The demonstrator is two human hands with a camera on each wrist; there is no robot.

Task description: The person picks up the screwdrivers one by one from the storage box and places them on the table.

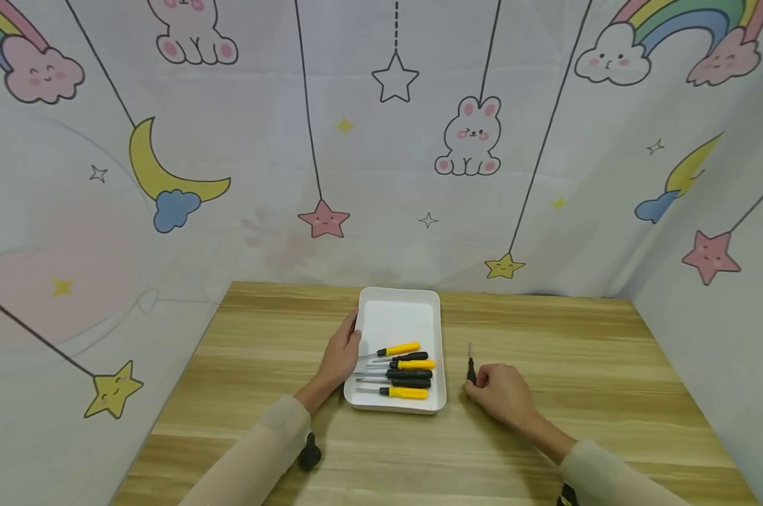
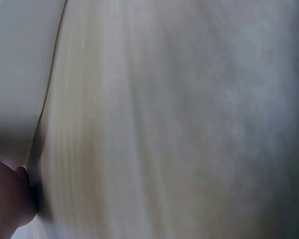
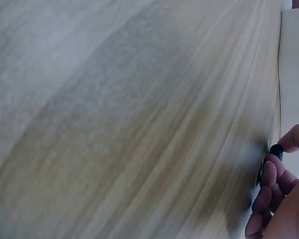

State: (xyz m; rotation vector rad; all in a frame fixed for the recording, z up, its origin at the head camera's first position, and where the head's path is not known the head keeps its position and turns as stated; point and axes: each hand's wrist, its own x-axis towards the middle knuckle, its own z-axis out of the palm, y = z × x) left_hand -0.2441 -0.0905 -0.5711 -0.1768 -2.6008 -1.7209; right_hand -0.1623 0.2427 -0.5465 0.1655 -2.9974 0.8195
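Black screwdriver (image 1: 472, 367) just right of white tray (image 1: 400, 313), tip pointing away from person, long axis roughly parallel to tray's long sides; can't tell if it's touching counter (image 1: 546, 337). Right forearm angles in from near right of tray, right hand (image 1: 501, 393) low, fingers curled, thumb and fingertips pinching the handle. Left hand (image 1: 342, 357) at tray's left wall, fingers extended along it, touching. Inside tray's near half: yellow-handled screwdrivers (image 1: 413, 365), black-handled ones, tips left.
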